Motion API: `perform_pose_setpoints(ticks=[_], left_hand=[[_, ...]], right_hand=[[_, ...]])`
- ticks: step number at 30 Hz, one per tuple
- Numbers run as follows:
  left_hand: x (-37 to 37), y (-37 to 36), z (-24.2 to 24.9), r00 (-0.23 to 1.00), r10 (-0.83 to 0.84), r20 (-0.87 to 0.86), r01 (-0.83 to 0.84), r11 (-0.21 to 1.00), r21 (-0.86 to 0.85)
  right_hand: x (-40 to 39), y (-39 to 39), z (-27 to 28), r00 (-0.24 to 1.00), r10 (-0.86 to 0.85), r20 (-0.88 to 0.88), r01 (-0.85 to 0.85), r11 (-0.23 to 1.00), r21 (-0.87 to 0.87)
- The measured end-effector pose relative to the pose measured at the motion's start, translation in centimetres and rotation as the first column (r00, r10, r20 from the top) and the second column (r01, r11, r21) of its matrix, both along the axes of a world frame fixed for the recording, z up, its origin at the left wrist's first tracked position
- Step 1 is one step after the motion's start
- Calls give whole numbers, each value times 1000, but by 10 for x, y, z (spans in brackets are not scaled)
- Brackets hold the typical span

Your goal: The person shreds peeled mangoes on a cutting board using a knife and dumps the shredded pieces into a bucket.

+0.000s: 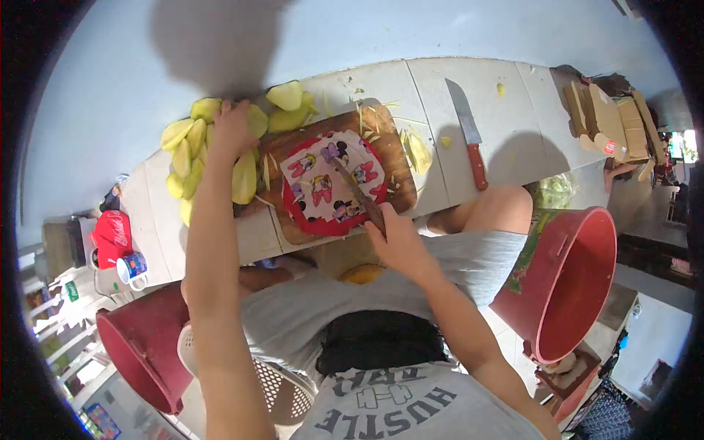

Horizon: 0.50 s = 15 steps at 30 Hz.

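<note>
My left hand reaches into a pile of peeled yellow-green fruit pieces on the tiled counter; its fingertips are hard to make out against the fruit and shadow. My right hand is closed round the handle of a knife, whose blade lies over a round red-edged cloth with cartoon figures. Under the cloth is a wooden cutting board with thin pale shreds on it. More peeled pieces sit behind the board.
A second knife lies on the counter at the right, with fruit scraps between it and the board. Cardboard boxes are at the far right. Red tubs stand either side of my legs. A mug is at left.
</note>
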<state>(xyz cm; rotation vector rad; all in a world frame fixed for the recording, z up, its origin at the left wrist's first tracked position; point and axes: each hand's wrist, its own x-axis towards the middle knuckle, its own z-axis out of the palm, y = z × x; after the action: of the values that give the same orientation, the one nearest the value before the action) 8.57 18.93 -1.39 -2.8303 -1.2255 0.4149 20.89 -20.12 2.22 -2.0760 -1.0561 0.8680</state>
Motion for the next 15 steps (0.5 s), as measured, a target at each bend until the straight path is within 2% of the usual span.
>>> perform_pose_setpoints(ticks=[1, 3, 4, 6, 9, 11, 15], left_hand=[[-15, 2, -21, 984, -68, 164, 59, 997, 58], [-29, -37, -8, 839, -8, 544, 29, 999, -31], [-29, -85, 17, 684, 155, 712, -15, 980, -199], [-32, -135, 17, 548, 253, 798, 47, 942, -331], [-16, -194, 30, 511, 237, 826, 116, 933, -340], [-10, -215, 16, 461, 76, 884, 145, 977, -159], [-18, -241, -7, 470, 41, 882, 241, 955, -173]], right_hand=[[2, 0, 0, 1000, -2, 2, 2, 1000, 6], [4, -2, -2, 1000, -13, 0, 13, 1000, 16], [4, -3, -5, 1000, -3, 2, 3, 999, 37], [3, -2, -6, 1000, -3, 5, 3, 998, 58], [-5, -1, 4, 1000, -3, -11, 3, 998, 60], [-11, -4, 7, 998, 26, -55, -22, 997, 74], [-13, -11, 7, 997, -8, -82, 13, 998, 59]])
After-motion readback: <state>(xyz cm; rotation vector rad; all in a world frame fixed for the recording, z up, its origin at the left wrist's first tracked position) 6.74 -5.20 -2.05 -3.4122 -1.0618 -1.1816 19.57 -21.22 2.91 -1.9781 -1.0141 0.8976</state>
